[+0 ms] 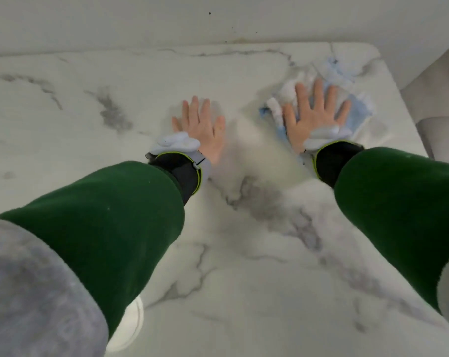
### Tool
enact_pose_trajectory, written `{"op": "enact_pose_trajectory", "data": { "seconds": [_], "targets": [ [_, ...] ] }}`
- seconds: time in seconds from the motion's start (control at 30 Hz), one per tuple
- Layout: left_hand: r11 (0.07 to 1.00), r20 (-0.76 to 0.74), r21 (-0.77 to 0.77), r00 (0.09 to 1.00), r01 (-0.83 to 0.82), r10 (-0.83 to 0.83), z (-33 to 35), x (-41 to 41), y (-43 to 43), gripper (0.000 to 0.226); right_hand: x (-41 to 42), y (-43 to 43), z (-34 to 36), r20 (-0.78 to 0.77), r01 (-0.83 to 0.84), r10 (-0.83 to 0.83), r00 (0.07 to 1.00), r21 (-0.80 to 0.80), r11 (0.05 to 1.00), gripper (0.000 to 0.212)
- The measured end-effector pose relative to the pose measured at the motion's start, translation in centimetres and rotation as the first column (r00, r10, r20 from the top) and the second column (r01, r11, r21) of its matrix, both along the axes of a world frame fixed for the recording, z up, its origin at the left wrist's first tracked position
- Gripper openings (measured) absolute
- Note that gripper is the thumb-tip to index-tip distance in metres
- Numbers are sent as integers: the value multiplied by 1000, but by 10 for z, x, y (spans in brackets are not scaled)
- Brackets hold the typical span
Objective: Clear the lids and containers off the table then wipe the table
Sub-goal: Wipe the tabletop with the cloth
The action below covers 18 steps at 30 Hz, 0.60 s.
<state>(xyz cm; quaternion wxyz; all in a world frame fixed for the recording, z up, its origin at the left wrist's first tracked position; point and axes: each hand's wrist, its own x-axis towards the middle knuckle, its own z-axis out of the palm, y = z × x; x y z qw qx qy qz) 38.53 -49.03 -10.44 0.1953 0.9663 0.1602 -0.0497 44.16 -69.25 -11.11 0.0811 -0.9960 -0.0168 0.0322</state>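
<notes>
The white marble table fills the view. My right hand lies flat with spread fingers on a blue and white cloth near the table's far right corner. My left hand rests flat on the bare marble, fingers straight, about a hand's width to the left of the cloth. Both arms wear green sleeves with black wrist straps. No lids or containers show on the tabletop.
A pale wall runs along the table's far edge. The table's right edge drops off beside grey upholstery. A round white object peeks out under my left sleeve at the near edge.
</notes>
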Motion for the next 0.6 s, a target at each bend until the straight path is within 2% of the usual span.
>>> {"op": "enact_pose_trajectory", "data": {
  "seconds": [0.1,0.2,0.33,0.47,0.53,0.6],
  "targets": [
    [995,-68,40,994,93,-90,-10,17,-19,56,26,-29,6,-55,163,-164,985,-31,986,59],
    [987,-100,116,990,110,-98,-18,20,-22,59,44,-10,10,-54,191,-191,980,-14,981,59],
    [999,-170,14,985,41,-38,-20,26,-18,57,57,45,10,-32,-135,134,990,-44,990,63],
    [998,-192,-56,981,-39,27,-17,28,-21,56,62,82,2,24,-404,404,914,-27,914,61],
    [997,-208,-56,977,-58,45,-14,28,-22,55,71,74,0,15,-480,480,877,-20,877,61],
    [998,-217,-32,975,-50,42,-11,27,-23,53,85,51,0,25,-464,464,885,6,886,61]
  ]
}}
